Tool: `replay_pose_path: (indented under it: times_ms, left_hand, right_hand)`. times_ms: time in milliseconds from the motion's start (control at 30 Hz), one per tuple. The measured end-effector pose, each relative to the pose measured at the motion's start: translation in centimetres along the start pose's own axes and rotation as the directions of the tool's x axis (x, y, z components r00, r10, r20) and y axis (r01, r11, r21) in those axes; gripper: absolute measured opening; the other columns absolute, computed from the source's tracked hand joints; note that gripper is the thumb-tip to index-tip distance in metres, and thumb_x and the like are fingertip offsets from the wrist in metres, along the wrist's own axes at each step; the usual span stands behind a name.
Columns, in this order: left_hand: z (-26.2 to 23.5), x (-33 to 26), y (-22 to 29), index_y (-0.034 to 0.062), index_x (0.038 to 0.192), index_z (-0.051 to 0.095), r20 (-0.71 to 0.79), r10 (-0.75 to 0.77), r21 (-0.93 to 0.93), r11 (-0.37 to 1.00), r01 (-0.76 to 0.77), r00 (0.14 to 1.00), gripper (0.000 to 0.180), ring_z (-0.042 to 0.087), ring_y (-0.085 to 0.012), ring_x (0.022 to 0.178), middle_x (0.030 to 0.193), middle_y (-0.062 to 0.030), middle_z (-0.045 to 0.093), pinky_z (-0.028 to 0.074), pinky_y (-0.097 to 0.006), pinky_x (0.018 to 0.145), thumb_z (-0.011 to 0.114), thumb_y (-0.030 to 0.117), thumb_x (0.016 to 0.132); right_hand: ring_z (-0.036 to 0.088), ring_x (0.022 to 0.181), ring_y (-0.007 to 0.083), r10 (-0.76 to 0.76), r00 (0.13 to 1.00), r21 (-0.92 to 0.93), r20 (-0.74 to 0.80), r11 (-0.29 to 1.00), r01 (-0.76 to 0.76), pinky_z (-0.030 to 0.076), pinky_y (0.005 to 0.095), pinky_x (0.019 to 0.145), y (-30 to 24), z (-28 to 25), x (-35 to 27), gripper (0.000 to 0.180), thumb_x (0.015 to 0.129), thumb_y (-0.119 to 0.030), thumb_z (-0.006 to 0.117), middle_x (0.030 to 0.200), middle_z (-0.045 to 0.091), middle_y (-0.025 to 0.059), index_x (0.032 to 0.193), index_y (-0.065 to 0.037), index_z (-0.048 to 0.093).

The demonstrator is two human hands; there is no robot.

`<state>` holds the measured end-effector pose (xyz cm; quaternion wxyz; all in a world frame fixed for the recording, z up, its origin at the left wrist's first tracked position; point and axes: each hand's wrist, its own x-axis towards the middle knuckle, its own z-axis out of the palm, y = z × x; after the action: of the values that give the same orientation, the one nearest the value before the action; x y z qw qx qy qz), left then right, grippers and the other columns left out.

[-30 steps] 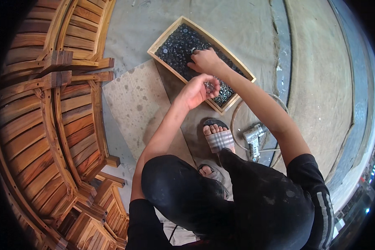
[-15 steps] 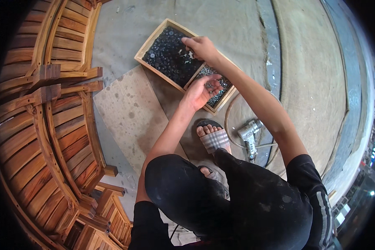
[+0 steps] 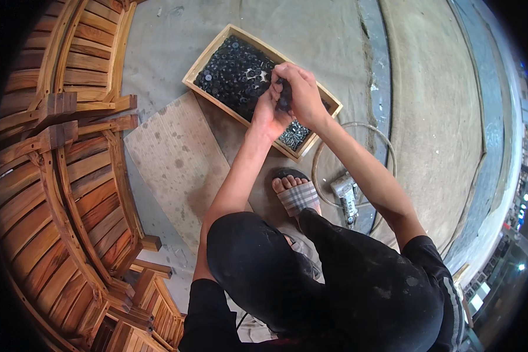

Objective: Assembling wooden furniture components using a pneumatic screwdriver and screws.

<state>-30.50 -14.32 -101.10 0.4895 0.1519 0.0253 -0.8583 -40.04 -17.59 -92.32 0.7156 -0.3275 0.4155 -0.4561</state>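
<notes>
A wooden box (image 3: 216, 101) on the floor has two compartments. Small black round plastic washers (image 3: 234, 70) fill the larger one, and silver screws (image 3: 294, 136) lie in the smaller one. Over the divider my hands meet. My right hand (image 3: 304, 97) is curled, with a small clump of black washers (image 3: 284, 97) against its palm side. Cupped just below and to the left, my left hand (image 3: 268, 119) has its fingertips close to the right hand's. Whatever lies in its palm is hidden.
Slatted wooden furniture (image 3: 82, 193) stands along the left. A stained flat board (image 3: 179, 158) lies beside the box. Near my sandalled foot (image 3: 296, 193) a grey power tool (image 3: 346, 199) rests by a looped hose (image 3: 387, 141).
My right hand has come back from the black washers toward my left hand, carrying some of them. My left hand has risen from above the screws to meet it.
</notes>
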Motion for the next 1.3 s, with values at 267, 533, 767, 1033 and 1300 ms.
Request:
replay_pose_path:
  times_ms: [267, 533, 767, 1033, 1300]
  left_hand:
    - [2.5, -0.5, -1.8, 0.0157, 0.079, 0.053, -0.274, 0.028, 0.062, 0.998, -0.011, 0.961, 0.014, 0.05, -0.0144, 0.081, 0.09, 0.0023, 0.053, 0.039, -0.031, 0.065, 0.042, 0.011, 0.088]
    - [2.9, -0.8, -2.2, 0.0167, 0.1, 0.056, -0.195, 0.008, 0.047, 0.999, 0.001, 0.981, 0.017, 0.055, -0.0123, 0.1, 0.102, 0.0018, 0.058, 0.046, -0.033, 0.085, 0.04, 0.022, 0.1]
    - [0.4, -0.5, -1.6, 0.0131, 0.102, 0.056, -0.156, -0.032, -0.023, 0.999, 0.028, 0.987, 0.022, 0.058, -0.0059, 0.087, 0.098, 0.0041, 0.059, 0.05, -0.028, 0.077, 0.037, 0.023, 0.101]
    - [2.4, -0.3, -2.4, 0.0065, 0.089, 0.055, -0.22, -0.085, -0.062, 0.995, 0.073, 0.972, 0.018, 0.055, -0.0181, 0.069, 0.077, -0.0051, 0.056, 0.043, -0.028, 0.055, 0.046, 0.021, 0.097]
    - [0.5, -1.9, -1.9, 0.0097, 0.075, 0.046, -0.049, -0.104, -0.089, 0.991, 0.099, 0.993, 0.031, 0.041, -0.014, 0.054, 0.061, -0.0005, 0.04, 0.034, -0.024, 0.045, 0.042, 0.026, 0.1]
  right_hand:
    - [0.047, 0.057, 0.0174, 0.11, 0.994, 0.14, -0.007, 0.984, -0.108, 0.041, 0.0311, 0.057, -0.7, -1.7, -1.0, 0.02, 0.092, -0.016, 0.053, 0.065, 0.047, 0.0055, 0.077, -0.001, 0.052]
    - [0.048, 0.057, 0.0211, 0.028, 0.999, 0.14, 0.018, 0.99, -0.03, 0.043, 0.0345, 0.06, -0.6, -1.3, -1.5, 0.021, 0.09, -0.016, 0.051, 0.064, 0.047, 0.0081, 0.077, 0.0, 0.051]
    - [0.043, 0.047, 0.0136, 0.201, 0.979, 0.217, -0.012, 0.957, -0.194, 0.038, 0.0276, 0.048, -0.9, -1.0, -1.2, 0.02, 0.091, -0.013, 0.052, 0.057, 0.046, 0.0011, 0.074, -0.003, 0.053]
    - [0.053, 0.061, 0.0148, -0.024, 0.997, -0.412, 0.072, 0.91, 0.052, 0.045, 0.0296, 0.058, -3.4, -0.2, 4.6, 0.021, 0.09, -0.021, 0.056, 0.068, 0.056, 0.0036, 0.091, -0.001, 0.06]
    - [0.067, 0.081, 0.0299, -0.14, 0.983, -0.927, 0.118, 0.339, 0.159, 0.052, 0.0366, 0.073, -2.7, -6.6, -1.4, 0.022, 0.083, -0.013, 0.061, 0.09, 0.069, 0.0173, 0.1, 0.0, 0.065]
